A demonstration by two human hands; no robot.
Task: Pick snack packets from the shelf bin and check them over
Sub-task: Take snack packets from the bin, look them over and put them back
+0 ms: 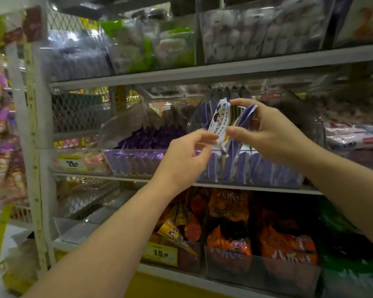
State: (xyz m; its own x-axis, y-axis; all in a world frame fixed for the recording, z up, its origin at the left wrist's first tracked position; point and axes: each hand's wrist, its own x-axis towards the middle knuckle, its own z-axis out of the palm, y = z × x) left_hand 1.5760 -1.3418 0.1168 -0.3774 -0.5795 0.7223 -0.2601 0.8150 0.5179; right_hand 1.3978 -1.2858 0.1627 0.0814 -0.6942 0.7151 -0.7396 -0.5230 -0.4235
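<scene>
At mid-shelf height, just above the rim of a clear bin (293,179), a small fan of snack packets (224,121) hangs in the air, purple ones behind a white front packet printed with cartoon faces. From three o'clock the right hand (274,134) clamps the fan, forefinger curled over the top edges and thumb pressed under the bottom edges. From seven o'clock the left hand (185,158) pinches the lower left edge of the front packet between thumb and fingertips. At six o'clock the bin is packed with upright purple packets, its front wall close to the shelf lip. At twelve o'clock dark serrated packet tops stand behind the fan, and above them runs the grey edge of the upper shelf (202,72), leaving only a narrow band of room overhead. At nine o'clock a neighbouring bin (138,162) of purple packets sits under a curved clear cover, touching or just beside the first; I cannot tell which. Further out at eight o'clock a yellow price tag (72,164) marks the shelf front, and a white upright post (33,147) closes the bay. At five o'clock, one shelf down, orange bags (286,246) fill another clear bin. Both forearms reach in from open aisle space at six o'clock.
</scene>
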